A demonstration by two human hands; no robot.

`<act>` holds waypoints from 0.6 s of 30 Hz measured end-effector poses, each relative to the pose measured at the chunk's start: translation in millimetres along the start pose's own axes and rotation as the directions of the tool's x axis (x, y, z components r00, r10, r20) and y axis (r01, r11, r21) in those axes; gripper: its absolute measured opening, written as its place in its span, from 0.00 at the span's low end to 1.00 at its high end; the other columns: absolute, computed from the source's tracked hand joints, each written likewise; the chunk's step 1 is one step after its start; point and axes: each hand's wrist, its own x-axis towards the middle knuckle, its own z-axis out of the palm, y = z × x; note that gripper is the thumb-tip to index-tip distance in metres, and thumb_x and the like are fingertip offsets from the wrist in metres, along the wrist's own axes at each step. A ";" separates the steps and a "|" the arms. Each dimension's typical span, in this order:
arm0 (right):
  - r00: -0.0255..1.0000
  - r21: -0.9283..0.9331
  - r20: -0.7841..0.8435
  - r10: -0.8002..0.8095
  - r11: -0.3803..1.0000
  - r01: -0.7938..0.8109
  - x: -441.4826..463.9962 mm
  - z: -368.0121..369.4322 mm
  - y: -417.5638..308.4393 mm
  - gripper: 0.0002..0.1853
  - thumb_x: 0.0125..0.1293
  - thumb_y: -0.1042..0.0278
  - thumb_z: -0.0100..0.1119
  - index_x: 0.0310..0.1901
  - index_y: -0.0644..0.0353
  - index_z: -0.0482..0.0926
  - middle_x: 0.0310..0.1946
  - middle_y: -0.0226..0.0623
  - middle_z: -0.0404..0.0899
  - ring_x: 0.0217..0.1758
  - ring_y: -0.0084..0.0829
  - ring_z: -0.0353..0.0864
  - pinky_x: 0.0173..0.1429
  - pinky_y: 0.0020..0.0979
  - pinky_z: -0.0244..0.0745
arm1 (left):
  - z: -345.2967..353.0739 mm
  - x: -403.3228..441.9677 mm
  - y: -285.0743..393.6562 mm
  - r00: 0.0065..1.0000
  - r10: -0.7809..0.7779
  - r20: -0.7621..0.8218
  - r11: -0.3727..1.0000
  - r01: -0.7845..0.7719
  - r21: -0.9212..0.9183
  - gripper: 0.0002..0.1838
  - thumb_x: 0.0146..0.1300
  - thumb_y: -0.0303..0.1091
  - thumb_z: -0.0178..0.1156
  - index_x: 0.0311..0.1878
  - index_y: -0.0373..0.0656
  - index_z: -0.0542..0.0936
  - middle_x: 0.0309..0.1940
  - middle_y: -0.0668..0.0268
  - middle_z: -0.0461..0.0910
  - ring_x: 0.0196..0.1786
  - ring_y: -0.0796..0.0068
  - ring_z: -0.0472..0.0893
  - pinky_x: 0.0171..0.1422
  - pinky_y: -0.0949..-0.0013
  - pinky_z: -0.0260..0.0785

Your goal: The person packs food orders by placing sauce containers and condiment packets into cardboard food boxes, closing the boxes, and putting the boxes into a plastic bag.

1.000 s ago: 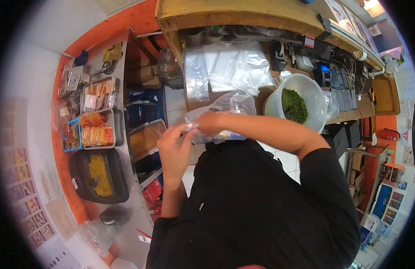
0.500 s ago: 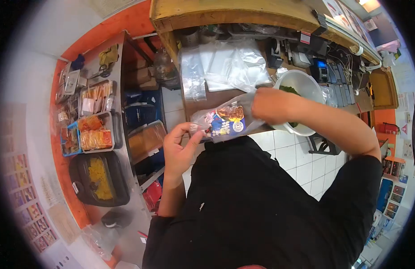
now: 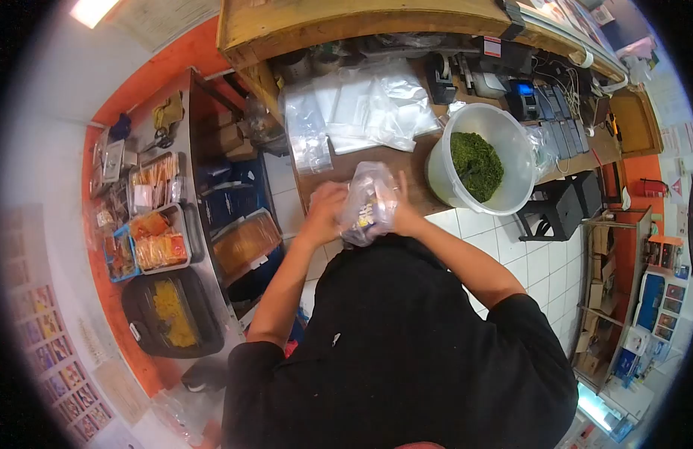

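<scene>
A clear plastic bag (image 3: 369, 203) with a blue and yellow printed label stands puffed up between my hands, near the front edge of the brown table (image 3: 423, 176). My left hand (image 3: 329, 209) is closed on the bag's left side; its fingers are partly blurred. On the right side my right hand (image 3: 403, 208) holds the bag, its fingers partly behind the plastic. Behind the bag lie flat clear plastic bags (image 3: 376, 105). To the right, a translucent round tub (image 3: 516, 176) holds a chopped green mass (image 3: 477, 166).
On the metal counter (image 3: 183, 153) at left are a tray of wrapped orange food (image 3: 160, 241) and a black container with yellow food (image 3: 172, 313). A tape dispenser (image 3: 441, 78) and a small device with a blue screen (image 3: 523, 97) stand at the back. A black stool (image 3: 554, 215) is at right.
The bag, stretched between my hands half a second ago, is now upright and bunched. My right hand has moved left from beside the tub, and the view has shifted.
</scene>
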 end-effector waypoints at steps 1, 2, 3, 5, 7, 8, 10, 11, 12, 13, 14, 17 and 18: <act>0.992 0.138 -0.115 -0.057 0.988 0.073 8.4 6.0 -9.0 0.53 0.38 0.54 0.80 0.67 0.59 0.61 0.68 0.49 0.60 0.76 0.51 0.52 0.78 0.52 0.37 | 16.9 -1.8 -8.7 1.000 0.007 0.008 1.000 -0.008 0.007 0.30 0.40 0.34 0.77 0.50 0.38 0.79 0.55 0.56 0.76 0.63 0.54 0.71 0.66 0.50 0.61; 0.968 0.266 -0.235 -0.093 0.951 0.156 12.7 12.0 -15.0 0.38 0.44 0.54 0.77 0.58 0.60 0.74 0.59 0.49 0.72 0.70 0.53 0.62 0.77 0.51 0.44 | 36.2 -8.9 -17.0 0.989 -0.142 -0.039 0.980 0.135 -0.144 0.25 0.44 0.31 0.73 0.49 0.37 0.79 0.50 0.57 0.78 0.61 0.56 0.72 0.64 0.52 0.63; 0.967 0.272 -0.243 -0.082 0.951 0.149 15.8 25.6 -12.8 0.38 0.44 0.54 0.77 0.58 0.60 0.74 0.59 0.49 0.72 0.70 0.53 0.62 0.77 0.51 0.44 | 49.2 -13.8 -16.9 0.953 -0.295 -0.061 0.917 0.265 -0.298 0.20 0.49 0.29 0.68 0.47 0.37 0.79 0.44 0.59 0.81 0.59 0.58 0.73 0.62 0.54 0.65; 0.938 0.427 -0.333 -0.097 0.871 0.241 23.2 55.2 -0.1 0.26 0.48 0.68 0.72 0.52 0.60 0.78 0.53 0.49 0.76 0.61 0.52 0.71 0.73 0.48 0.55 | 40.8 -10.3 6.9 0.937 -0.338 -0.086 0.857 0.268 -0.441 0.23 0.49 0.30 0.68 0.51 0.37 0.76 0.48 0.57 0.78 0.58 0.59 0.74 0.59 0.58 0.67; 0.926 0.386 -0.362 -0.105 0.888 0.251 22.8 40.8 -3.6 0.23 0.52 0.75 0.68 0.52 0.62 0.77 0.49 0.44 0.78 0.54 0.42 0.77 0.65 0.39 0.67 | 41.7 -14.5 8.7 0.853 -0.441 -0.281 0.803 0.235 -0.548 0.34 0.48 0.32 0.71 0.60 0.38 0.71 0.56 0.53 0.73 0.61 0.60 0.72 0.61 0.59 0.67; 0.971 0.606 -0.240 -0.009 0.780 0.157 24.3 46.8 5.9 0.22 0.53 0.76 0.67 0.52 0.63 0.78 0.48 0.41 0.79 0.52 0.36 0.78 0.62 0.36 0.70 | 39.5 -16.0 6.2 0.855 -0.439 -0.275 0.803 0.236 -0.548 0.34 0.48 0.32 0.71 0.60 0.38 0.71 0.56 0.53 0.73 0.61 0.60 0.72 0.61 0.59 0.67; 0.995 0.920 -0.055 0.084 0.390 0.018 25.1 40.1 0.7 0.21 0.57 0.77 0.63 0.54 0.65 0.76 0.46 0.34 0.81 0.48 0.22 0.78 0.53 0.30 0.75 | 26.3 -13.9 9.7 0.908 -0.361 -0.213 0.769 0.160 -0.619 0.43 0.47 0.35 0.74 0.66 0.37 0.64 0.60 0.50 0.69 0.64 0.57 0.70 0.67 0.58 0.63; 0.995 0.921 -0.057 0.084 0.390 0.020 26.7 37.0 -3.0 0.21 0.57 0.77 0.63 0.54 0.65 0.76 0.46 0.34 0.81 0.48 0.22 0.78 0.53 0.30 0.75 | 21.3 -11.7 12.4 0.923 -0.332 -0.193 0.754 0.137 -0.643 0.46 0.46 0.36 0.75 0.68 0.37 0.62 0.62 0.49 0.68 0.65 0.56 0.69 0.68 0.57 0.62; 0.989 0.906 -0.104 0.108 0.420 0.049 30.2 28.5 -10.4 0.21 0.56 0.77 0.62 0.54 0.65 0.76 0.48 0.38 0.81 0.50 0.27 0.79 0.56 0.33 0.74 | 18.6 -5.1 17.1 0.963 -0.232 -0.140 0.940 0.185 -0.285 0.51 0.43 0.39 0.77 0.70 0.36 0.61 0.64 0.48 0.67 0.68 0.53 0.66 0.72 0.56 0.57; 0.980 0.889 -0.151 0.130 0.452 0.077 34.8 24.3 -15.9 0.22 0.56 0.77 0.60 0.55 0.65 0.75 0.49 0.43 0.81 0.52 0.33 0.80 0.58 0.36 0.74 | 19.2 1.0 20.9 0.986 -0.158 -0.050 0.980 0.162 0.119 0.56 0.39 0.42 0.80 0.71 0.35 0.60 0.66 0.47 0.65 0.71 0.51 0.63 0.75 0.54 0.53; 0.979 0.887 -0.155 0.129 0.455 0.081 39.4 29.7 -19.0 0.22 0.56 0.77 0.60 0.55 0.65 0.75 0.49 0.43 0.81 0.52 0.33 0.80 0.58 0.36 0.74 | 27.2 1.3 29.5 0.961 -0.259 -0.099 0.966 0.256 -0.035 0.51 0.46 0.44 0.75 0.71 0.36 0.61 0.71 0.48 0.61 0.75 0.50 0.58 0.78 0.53 0.47; 0.945 0.470 -0.323 -0.057 0.857 0.212 44.2 41.1 -27.0 0.27 0.53 0.77 0.57 0.58 0.65 0.72 0.52 0.52 0.78 0.56 0.48 0.78 0.62 0.42 0.71 | 103.2 14.1 -27.7 0.927 -0.119 -0.356 0.989 0.079 -0.124 0.38 0.59 0.44 0.62 0.71 0.41 0.64 0.72 0.54 0.63 0.74 0.56 0.60 0.76 0.54 0.50; 0.974 0.432 -0.218 -0.061 0.889 0.152 40.5 36.6 -31.7 0.29 0.52 0.77 0.57 0.60 0.64 0.71 0.54 0.54 0.75 0.57 0.53 0.75 0.64 0.44 0.69 | 86.0 17.4 -24.7 0.957 -0.052 -0.287 0.981 0.102 0.163 0.31 0.66 0.43 0.54 0.71 0.43 0.66 0.71 0.57 0.65 0.73 0.59 0.62 0.74 0.55 0.52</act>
